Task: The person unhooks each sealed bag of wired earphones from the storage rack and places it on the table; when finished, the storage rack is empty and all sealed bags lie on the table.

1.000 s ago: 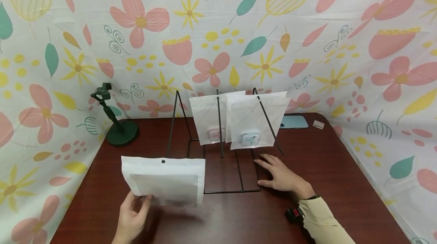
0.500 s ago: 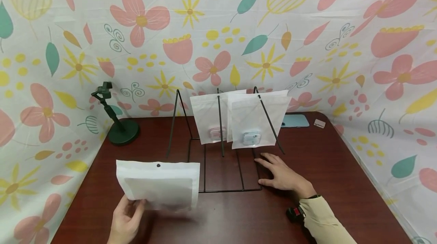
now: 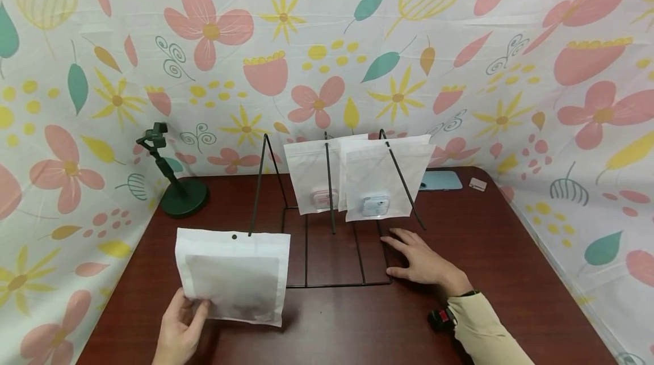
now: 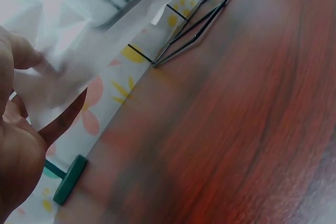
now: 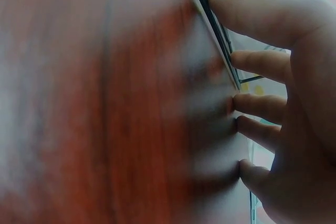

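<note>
A white zip pouch [image 3: 232, 280] with a frosted window and a small punched hole at its top is pinched at its lower left corner by my left hand [image 3: 179, 325]. Its top edge overlaps the tip of the left prong of a black wire display rack [image 3: 337, 285]; whether the prong passes through the hole I cannot tell. Something dim shows through the window. My right hand [image 3: 421, 257] rests at the rack's right base wire, fingers spread and fingertips on the wire and table. Two white pouches hang in front on the other prongs, one with a pink case [image 3: 323, 199], one with a blue case [image 3: 375, 205].
A dark green stand [image 3: 184, 197] is at the back left of the brown table [image 3: 327, 331]. At the back right lie a light blue phone [image 3: 441, 180] and a small white and pink piece [image 3: 477, 184]. A floral cloth [image 3: 317, 30] hangs behind.
My left hand has moved left and slightly down, and the pouch has shifted left and tipped more upright, showing more of its window. The right hand and rack have stayed in place.
</note>
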`<state>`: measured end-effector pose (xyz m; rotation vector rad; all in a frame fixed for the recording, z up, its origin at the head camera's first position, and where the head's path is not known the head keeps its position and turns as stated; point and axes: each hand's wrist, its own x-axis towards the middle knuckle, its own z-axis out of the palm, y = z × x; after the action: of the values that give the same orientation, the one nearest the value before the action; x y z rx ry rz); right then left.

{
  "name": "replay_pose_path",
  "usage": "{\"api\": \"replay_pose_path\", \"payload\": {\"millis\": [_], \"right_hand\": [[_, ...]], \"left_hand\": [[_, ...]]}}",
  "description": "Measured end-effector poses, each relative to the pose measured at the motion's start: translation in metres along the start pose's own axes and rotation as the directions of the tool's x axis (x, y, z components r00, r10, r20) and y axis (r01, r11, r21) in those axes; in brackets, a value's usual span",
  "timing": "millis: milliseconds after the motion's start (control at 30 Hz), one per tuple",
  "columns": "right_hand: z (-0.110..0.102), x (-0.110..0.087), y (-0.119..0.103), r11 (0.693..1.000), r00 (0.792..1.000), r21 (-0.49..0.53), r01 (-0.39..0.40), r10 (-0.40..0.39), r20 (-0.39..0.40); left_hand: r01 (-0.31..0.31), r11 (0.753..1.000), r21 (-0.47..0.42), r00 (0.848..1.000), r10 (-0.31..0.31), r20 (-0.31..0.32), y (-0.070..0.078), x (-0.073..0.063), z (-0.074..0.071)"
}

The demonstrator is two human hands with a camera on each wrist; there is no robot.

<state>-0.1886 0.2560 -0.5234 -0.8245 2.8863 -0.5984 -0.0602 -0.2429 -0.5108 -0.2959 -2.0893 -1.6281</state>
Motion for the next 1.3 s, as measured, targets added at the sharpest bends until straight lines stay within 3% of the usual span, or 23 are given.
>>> {"api": "replay_pose_path", "payload": {"millis": [100,300,500,600,800,1067,1300], "right_hand": [[0.000,0.000,0.000,1.000,1.000,0.000,0.002,-0.002,-0.001],[0.001,0.000,0.002,1.000,1.000,-0.004,0.006,-0.006,-0.002],[0.002,0.000,0.002,1.000,1.000,-0.004,0.003,-0.003,0.005],[0.002,0.000,0.002,1.000,1.000,-0.004,0.005,-0.005,0.003],[0.001,0.001,0.002,1.000,1.000,0.003,-0.001,0.001,0.004],[0.002,0.001,0.002,1.000,1.000,0.004,-0.012,0.012,0.019],[0.002,0.001,0.003,1.000,1.000,0.003,-0.016,0.016,0.024]], "left_hand": [[-0.017,1.000,0.017,1.000,0.017,0.024,-0.004,0.002,-0.003],[0.020,0.996,0.088,0.999,-0.023,0.032,-0.009,0.008,-0.005],[-0.079,0.997,0.025,0.997,0.079,-0.004,-0.020,0.011,-0.002],[-0.094,0.995,0.012,0.996,0.094,0.005,-0.024,0.013,-0.001],[-0.057,0.998,0.042,0.998,0.056,0.017,-0.028,0.017,0.000],[-0.090,0.996,0.007,0.995,0.090,0.047,-0.040,0.024,0.002],[-0.013,0.999,0.034,0.998,0.011,0.063,-0.032,0.034,0.008]]}}
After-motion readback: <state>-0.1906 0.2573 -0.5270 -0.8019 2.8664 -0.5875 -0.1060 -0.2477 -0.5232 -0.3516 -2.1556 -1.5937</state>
